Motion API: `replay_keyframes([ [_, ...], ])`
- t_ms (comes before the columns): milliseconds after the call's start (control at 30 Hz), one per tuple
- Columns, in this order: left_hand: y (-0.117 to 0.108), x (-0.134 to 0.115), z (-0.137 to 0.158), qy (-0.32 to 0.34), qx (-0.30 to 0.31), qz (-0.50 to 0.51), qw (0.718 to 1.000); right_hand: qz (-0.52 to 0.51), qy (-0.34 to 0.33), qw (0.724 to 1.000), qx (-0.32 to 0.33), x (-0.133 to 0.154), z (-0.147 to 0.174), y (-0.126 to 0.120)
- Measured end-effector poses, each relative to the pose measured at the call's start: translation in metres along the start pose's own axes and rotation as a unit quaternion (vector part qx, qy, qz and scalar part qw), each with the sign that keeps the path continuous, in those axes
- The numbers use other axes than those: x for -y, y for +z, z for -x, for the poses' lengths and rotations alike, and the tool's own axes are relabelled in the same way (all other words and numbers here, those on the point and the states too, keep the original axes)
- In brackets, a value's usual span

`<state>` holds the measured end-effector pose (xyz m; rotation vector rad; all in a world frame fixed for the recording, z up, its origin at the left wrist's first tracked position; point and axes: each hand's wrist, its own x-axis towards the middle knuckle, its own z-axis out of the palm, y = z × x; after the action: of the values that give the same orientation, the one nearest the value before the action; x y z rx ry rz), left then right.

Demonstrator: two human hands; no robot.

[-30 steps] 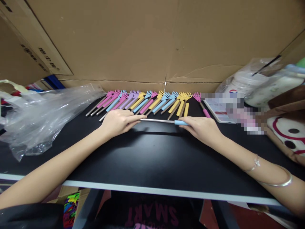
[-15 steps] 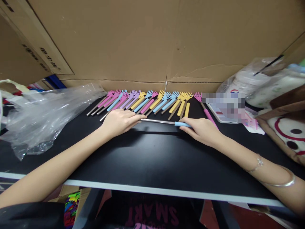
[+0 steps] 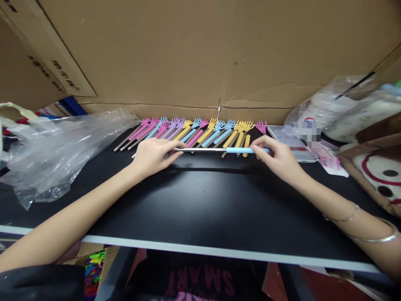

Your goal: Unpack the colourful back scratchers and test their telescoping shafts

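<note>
Held level above the black table is a back scratcher (image 3: pixel 239 150) with a light blue grip and a shiny metal rod. My left hand (image 3: pixel 152 155) pinches the rod's left end, and its head is hidden in or behind that hand. Around the right end of the blue grip, the fingers of my right hand (image 3: pixel 277 158) are closed. Behind them a row of back scratchers (image 3: pixel 213 136) in pink, blue, purple and yellow lies on the table, claw ends toward the cardboard. A pink back scratcher (image 3: pixel 261 126) lies apart at the right, partly covered by my right hand.
Crumpled clear plastic bags (image 3: pixel 62 154) spread over the left side. At right lie a phone (image 3: pixel 293 142), a pink card (image 3: pixel 332 164), a bagged white cup (image 3: pixel 319 109) and a brown plush bag (image 3: pixel 376 171). A cardboard wall (image 3: pixel 163 54) closes the back.
My right hand has moved right and up to the far end of the blue grip, so more of the grip shows. The back scratcher has risen slightly in view.
</note>
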<state>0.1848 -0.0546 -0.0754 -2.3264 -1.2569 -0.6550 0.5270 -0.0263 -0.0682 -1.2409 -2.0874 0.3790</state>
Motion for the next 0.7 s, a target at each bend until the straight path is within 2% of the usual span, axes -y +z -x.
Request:
replay_keyframes([
  [167, 0.002, 0.005, 0.002, 0.04, -0.03, -0.029, 0.998, -0.142, 0.038, 0.988, 0.045, -0.005, -0.001, 0.004],
  [400, -0.003, 0.005, 0.001, 0.076, -0.056, -0.048, 0.994, -0.295, 0.116, 0.945, 0.087, 0.005, 0.003, 0.008],
  [533, -0.004, 0.004, 0.0, 0.074, -0.05, -0.052, 0.995, -0.316, 0.139, 0.934, 0.094, 0.006, 0.004, 0.009],
  [700, -0.003, 0.003, 0.0, 0.08, -0.058, -0.058, 0.993, -0.3, 0.136, 0.94, 0.084, 0.004, 0.004, 0.011],
])
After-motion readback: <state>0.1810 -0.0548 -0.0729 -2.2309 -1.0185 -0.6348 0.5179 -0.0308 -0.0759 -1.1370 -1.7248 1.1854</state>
